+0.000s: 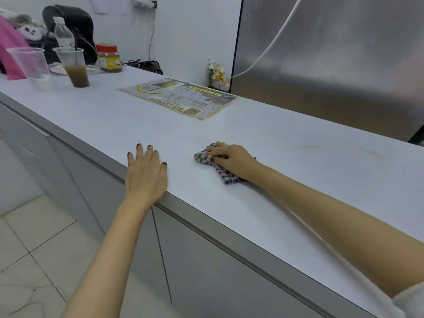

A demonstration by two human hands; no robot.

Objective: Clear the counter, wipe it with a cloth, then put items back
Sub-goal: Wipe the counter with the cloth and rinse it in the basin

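A long white counter (263, 198) runs from far left to near right. My right hand (231, 159) presses down on a crumpled blue-and-white checked cloth (204, 157), fingers spread over it on the counter top. Flat on the counter's front edge rests my left hand (146, 171), fingers straight and holding nothing. A laminated menu sheet (179, 97) lies flat further back.
At the far left stand an empty plastic cup (29, 63), a cup of brown drink with a straw (73, 67), a water bottle (63, 33), an orange-lidded jar (107, 58) and a black bag (68, 24). A steel fridge (332, 60) rises behind the counter. Faint stains (312, 146) mark the surface right.
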